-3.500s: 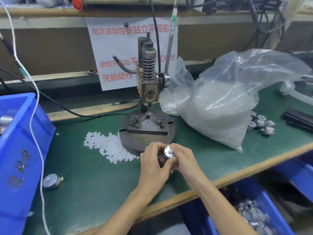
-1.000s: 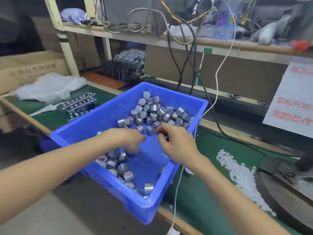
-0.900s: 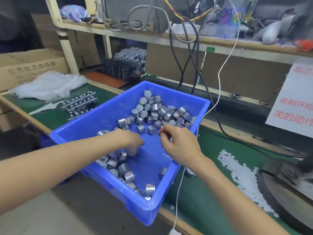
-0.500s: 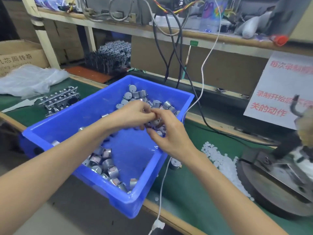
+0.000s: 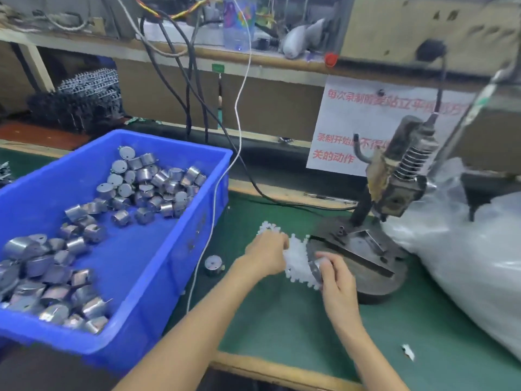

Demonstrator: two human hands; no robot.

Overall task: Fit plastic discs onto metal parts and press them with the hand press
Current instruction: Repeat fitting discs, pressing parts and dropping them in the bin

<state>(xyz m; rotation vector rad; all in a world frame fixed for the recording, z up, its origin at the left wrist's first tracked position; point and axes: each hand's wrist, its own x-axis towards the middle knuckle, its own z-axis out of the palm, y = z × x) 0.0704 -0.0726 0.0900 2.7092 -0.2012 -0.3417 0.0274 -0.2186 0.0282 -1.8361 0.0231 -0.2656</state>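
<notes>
Seen from the head camera, the right hand (image 5: 337, 277) is curled around a metal part (image 5: 315, 268) at the edge of the hand press (image 5: 394, 190) base. The left hand (image 5: 266, 255) reaches its fingers into the pile of plastic discs (image 5: 296, 256) on the green mat (image 5: 282, 320). Blur hides whether it pinches one. Further metal parts (image 5: 146, 182) lie in the blue bin (image 5: 169, 263).
</notes>
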